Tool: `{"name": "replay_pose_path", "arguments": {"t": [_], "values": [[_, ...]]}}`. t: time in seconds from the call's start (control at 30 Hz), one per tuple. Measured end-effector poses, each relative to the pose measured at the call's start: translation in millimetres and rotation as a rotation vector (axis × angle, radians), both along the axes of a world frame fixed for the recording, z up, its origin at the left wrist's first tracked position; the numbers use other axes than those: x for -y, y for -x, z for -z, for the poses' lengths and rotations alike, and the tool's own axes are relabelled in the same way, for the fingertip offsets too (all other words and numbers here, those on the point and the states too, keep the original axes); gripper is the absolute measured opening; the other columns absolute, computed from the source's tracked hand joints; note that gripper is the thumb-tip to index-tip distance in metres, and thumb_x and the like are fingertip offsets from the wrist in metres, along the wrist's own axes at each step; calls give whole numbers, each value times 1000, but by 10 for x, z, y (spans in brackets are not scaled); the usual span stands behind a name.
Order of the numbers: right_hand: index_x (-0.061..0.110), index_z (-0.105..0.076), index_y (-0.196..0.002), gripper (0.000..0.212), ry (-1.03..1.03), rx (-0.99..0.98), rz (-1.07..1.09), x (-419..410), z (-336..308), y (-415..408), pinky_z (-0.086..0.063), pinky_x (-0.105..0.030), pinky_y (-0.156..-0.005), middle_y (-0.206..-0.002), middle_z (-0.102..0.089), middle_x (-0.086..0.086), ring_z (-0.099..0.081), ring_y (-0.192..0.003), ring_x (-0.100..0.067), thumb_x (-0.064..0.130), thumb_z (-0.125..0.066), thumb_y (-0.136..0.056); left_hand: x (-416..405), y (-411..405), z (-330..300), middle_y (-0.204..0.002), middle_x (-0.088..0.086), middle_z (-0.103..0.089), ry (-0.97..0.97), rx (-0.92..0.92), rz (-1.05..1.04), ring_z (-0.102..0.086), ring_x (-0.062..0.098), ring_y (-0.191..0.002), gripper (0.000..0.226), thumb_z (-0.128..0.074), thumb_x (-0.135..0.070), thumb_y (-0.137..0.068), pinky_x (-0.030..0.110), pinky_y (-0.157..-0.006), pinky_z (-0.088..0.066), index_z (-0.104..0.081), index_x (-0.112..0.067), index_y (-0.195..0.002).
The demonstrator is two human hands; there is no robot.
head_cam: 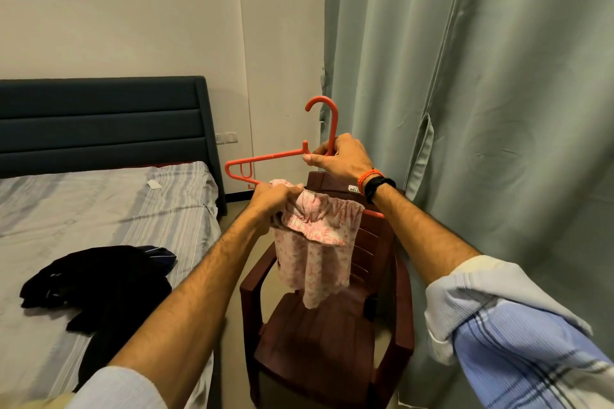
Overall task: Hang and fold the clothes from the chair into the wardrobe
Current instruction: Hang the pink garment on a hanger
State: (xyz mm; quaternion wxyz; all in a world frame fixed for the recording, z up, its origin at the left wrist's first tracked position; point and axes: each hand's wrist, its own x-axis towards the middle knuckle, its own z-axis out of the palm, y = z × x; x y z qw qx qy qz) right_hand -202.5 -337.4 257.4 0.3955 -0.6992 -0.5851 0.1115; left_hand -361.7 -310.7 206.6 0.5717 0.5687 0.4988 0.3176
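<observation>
A small pink floral garment [315, 249] is draping over an orange hanger [285, 156]; the left hand [270, 197] is gripping its bunched waistband, the right hand [342, 159] clasping the hanger's neck, above a maroon chair [319, 335].

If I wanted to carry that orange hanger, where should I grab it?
Grab the orange hanger at the straight neck just below the hook, coming from the right side, where the right hand grips it now. That spot is bare and central, so it probably balances well. The lower bar holds the pink garment, which the left hand grips.
</observation>
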Motion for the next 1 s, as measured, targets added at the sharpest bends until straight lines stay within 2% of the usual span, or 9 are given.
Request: {"name": "replay_pose_path", "arguments": {"t": [0.13,0.23,0.37,0.47,0.57,0.67,0.8,0.93,1.0], "values": [[13,-78,-93,31,-2,93,28,-17,57,-40,-43,-19,-57,-81,-72,-4,-63,-73,-14,42,-74,-84,28,-11,-102,-81,11,-68,29,68,99,-66,24,-71,16,-69,-20,-90,41,-72,-58,-66,-5,-92],[13,-78,-91,31,-9,84,64,-25,68,-137,-51,-26,-62,-77,-70,-1,-61,-70,-13,43,-75,-83,52,38,-160,-74,7,-68,65,169,178,-64,20,-63,12,-65,-16,-92,31,-60,-54,-68,-6,-89],[14,-78,-90,30,-38,66,111,-11,31,-251,-50,-27,-62,-70,-66,3,-61,-68,-13,43,-76,-82,34,168,-162,-70,3,-69,144,301,242,-64,19,-68,11,-59,-14,-95,29,-60,-55,-68,-9,-91],[13,-77,-89,29,-42,60,110,15,-28,-291,-43,-21,-56,-67,-63,4,-57,-63,-10,42,-76,-83,-35,276,-98,-77,7,-70,170,245,199,-66,22,-73,20,-65,-19,-92,30,-61,-57,-64,-3,-104],[12,-77,-89,29,-32,54,98,31,-68,-309,-42,-21,-57,-65,-60,5,-54,-62,-8,41,-75,-83,-136,332,30,-97,10,-67,78,-2,61,-66,27,-89,39,-75,-22,-84,36,-66,-55,-60,-1,-113],[11,-78,-88,28,-38,-12,85,35,-84,-324,-44,-23,-60,-67,-62,4,-56,-67,-11,38,-76,-84,-201,353,158,-108,8,-60,-17,-212,-18,-58,27,-105,38,-80,-16,-78,39,-77,-50,-60,-4,-107],[11,-78,-88,27,-43,-34,71,14,-126,-278,-46,-25,-60,-64,-60,4,-55,-66,-12,38,-75,-84,-155,230,204,-127,12,-57,-205,-251,-153,-56,28,-118,70,-86,-20,-74,42,-96,-48,-48,-7,-131],[11,-78,-89,28,-36,-42,76,-25,-151,-216,-42,-21,-57,-69,-62,3,-55,-68,-11,38,-74,-86,20,-23,106,-101,3,-71,-492,-210,-1,-65,11,-91,27,-80,-24,-80,31,-88,-55,-69,-13,-101],[11,-79,-91,29,-32,-66,65,-41,-168,-191,-42,-20,-55,-73,-65,2,-55,-66,-10,39,-73,-86,137,-166,62,-89,-4,-71,-598,-217,105,-66,5,-84,20,-81,-27,-79,29,-85,-57,-72,-15,-94]]}}
